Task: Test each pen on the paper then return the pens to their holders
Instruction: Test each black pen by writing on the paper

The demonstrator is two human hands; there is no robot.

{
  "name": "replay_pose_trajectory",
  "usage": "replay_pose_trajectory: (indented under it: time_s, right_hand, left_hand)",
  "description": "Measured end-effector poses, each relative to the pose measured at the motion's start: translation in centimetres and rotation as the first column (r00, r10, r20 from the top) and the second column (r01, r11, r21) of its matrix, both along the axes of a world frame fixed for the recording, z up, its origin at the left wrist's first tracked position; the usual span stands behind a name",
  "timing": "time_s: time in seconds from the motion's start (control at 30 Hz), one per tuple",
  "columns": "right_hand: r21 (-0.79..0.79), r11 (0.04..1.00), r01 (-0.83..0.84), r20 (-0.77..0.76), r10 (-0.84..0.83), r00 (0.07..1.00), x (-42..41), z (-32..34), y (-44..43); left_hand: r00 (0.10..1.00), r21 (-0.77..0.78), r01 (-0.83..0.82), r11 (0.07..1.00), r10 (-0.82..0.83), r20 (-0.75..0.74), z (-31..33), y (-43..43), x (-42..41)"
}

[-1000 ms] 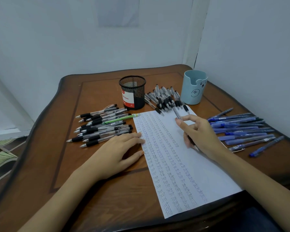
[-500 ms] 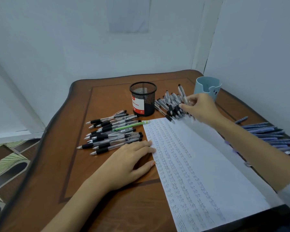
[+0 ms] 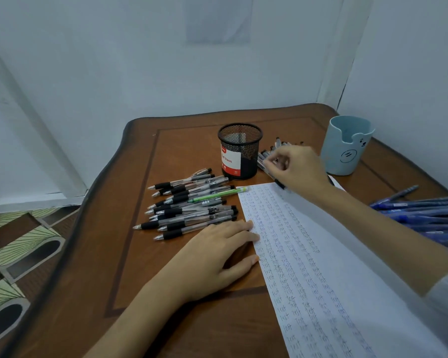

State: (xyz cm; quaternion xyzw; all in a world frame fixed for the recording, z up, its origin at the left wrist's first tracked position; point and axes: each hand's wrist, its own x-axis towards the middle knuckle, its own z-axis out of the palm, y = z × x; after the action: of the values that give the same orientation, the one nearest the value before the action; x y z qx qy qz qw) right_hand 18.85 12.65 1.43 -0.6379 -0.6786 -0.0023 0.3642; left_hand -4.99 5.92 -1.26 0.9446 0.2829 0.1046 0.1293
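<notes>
A white paper (image 3: pixel 321 267) filled with rows of small writing lies on the wooden table (image 3: pixel 186 130). My left hand (image 3: pixel 212 257) rests flat, fingers apart, with its fingertips on the paper's left edge. My right hand (image 3: pixel 298 166) is curled over a small pile of black pens (image 3: pixel 265 153) between the black mesh holder (image 3: pixel 239 151) and the light blue cup holder (image 3: pixel 347 146). Its fingers pinch down among those pens, and whether they grip one is hidden. Both holders look empty from here.
A spread of black-grip pens (image 3: pixel 192 210) with one green pen (image 3: pixel 217 195) lies left of the paper. Several blue pens (image 3: pixel 424 213) lie at the right edge. White walls close the back and right; patterned floor (image 3: pixel 23 241) shows to the left.
My right hand left the paper with a black pen, reached to the pile behind the paper and has now dropped onto it. My left hand stayed put. The view shifted left.
</notes>
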Motion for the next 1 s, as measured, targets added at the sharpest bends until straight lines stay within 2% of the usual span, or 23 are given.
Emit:
replay_pose_trajectory:
  time_s: [0.1, 0.2, 0.43, 0.57, 0.8, 1.0]
  right_hand:
    - [-0.053, 0.979, -0.195, -0.037, 0.193, 0.98, -1.7, -0.6, 0.2]
    - [-0.074, 0.959, -0.275, -0.015, 0.275, 0.961, -2.6, -1.1, 0.9]
    - [-0.272, 0.931, -0.243, 0.131, 0.286, 0.949, -3.8, -1.0, 1.8]
    - [-0.352, 0.904, -0.244, 0.123, 0.303, 0.945, -3.9, -0.7, 2.0]
    - [-0.397, 0.872, -0.286, -0.045, 0.292, 0.955, -3.8, -0.3, 1.6]
    - [-0.271, 0.889, -0.37, -0.398, 0.247, 0.884, -3.1, 0.5, -1.0]
  left_hand:
    - [1.0, -0.004, -0.003, 1.0, 0.003, -0.003, 0.1, 0.0, 0.0]
    - [1.0, -0.006, -0.004, 1.0, 0.004, -0.002, 0.1, 0.0, 0.1]
    - [1.0, -0.014, -0.004, 1.0, 0.004, -0.007, 0.1, 0.1, 0.1]
    - [1.0, -0.018, -0.005, 1.0, 0.005, -0.014, 0.1, 0.1, 0.1]
    - [1.0, -0.01, 0.0, 1.0, 0.0, 0.0, 0.0, 0.1, 0.0]
    - [1.0, -0.015, 0.0, 1.0, 0.0, 0.005, -0.1, 0.1, 0.1]
